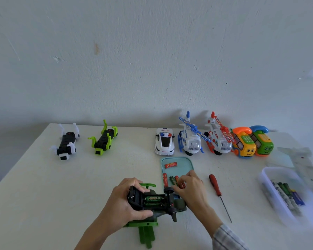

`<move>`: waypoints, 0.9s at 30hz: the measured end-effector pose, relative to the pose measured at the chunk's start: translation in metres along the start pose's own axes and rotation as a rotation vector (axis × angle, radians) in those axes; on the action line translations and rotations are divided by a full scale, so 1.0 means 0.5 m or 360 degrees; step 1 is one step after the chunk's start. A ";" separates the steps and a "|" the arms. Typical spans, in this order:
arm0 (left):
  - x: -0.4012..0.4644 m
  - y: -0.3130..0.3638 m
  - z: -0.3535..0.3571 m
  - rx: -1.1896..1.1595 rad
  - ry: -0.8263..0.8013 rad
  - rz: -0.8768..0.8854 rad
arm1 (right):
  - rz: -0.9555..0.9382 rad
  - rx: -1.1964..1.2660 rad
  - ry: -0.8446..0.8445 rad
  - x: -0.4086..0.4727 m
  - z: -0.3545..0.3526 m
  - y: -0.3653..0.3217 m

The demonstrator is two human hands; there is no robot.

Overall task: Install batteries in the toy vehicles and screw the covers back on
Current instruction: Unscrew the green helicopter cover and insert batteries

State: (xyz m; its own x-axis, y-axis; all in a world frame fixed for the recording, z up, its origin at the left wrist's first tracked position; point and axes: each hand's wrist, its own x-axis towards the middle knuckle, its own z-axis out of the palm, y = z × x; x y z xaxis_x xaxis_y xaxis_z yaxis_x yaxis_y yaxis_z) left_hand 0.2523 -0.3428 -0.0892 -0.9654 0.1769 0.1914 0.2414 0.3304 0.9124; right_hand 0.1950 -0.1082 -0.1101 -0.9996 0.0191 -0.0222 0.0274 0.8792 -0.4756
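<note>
My left hand [128, 201] grips an upturned green toy helicopter [152, 201] near the table's front edge. Its black underside faces up, and the battery bay is uncovered with green batteries [153, 199] lying in it. My right hand [190, 188] is curled at the toy's right end, over the near edge of a light blue tray [186, 163]. What its fingertips pinch is hidden. On the tray lie a red battery [170, 165] and a few more red and green batteries [171, 180]. A red-handled screwdriver [216, 188] lies to the right of the tray.
Along the back stand a white-black toy [66, 143], a green-black toy [104, 139], a police car [164, 141], a blue helicopter [191, 139], a red helicopter [219, 138] and two phone buses [251, 141]. A clear box [271, 179] with several batteries sits at the right.
</note>
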 end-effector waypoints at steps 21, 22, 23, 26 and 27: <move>0.000 0.009 0.001 -0.0063 -0.0011 -0.0061 | -0.0024 0.1250 -0.0035 -0.040 -0.070 -0.041; -0.001 0.009 0.001 -0.0057 -0.0009 -0.0061 | -0.0028 0.1309 -0.0025 -0.045 -0.074 -0.047; -0.001 0.010 0.001 -0.0052 -0.0007 -0.0060 | -0.0036 0.1380 -0.0002 -0.051 -0.078 -0.053; -0.002 0.011 0.000 -0.0049 0.0010 -0.0066 | -0.0124 0.1586 0.0093 -0.075 -0.095 -0.081; -0.002 0.012 0.000 -0.0049 0.0015 -0.0070 | -0.0173 0.1635 0.0095 -0.085 -0.100 -0.093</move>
State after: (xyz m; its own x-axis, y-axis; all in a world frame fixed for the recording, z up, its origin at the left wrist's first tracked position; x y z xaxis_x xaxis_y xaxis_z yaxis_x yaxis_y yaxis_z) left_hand 0.2546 -0.3407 -0.0839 -0.9760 0.1540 0.1543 0.1959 0.3089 0.9307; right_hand 0.2355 -0.1261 -0.0431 -0.9953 0.0123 0.0960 -0.0953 0.0481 -0.9943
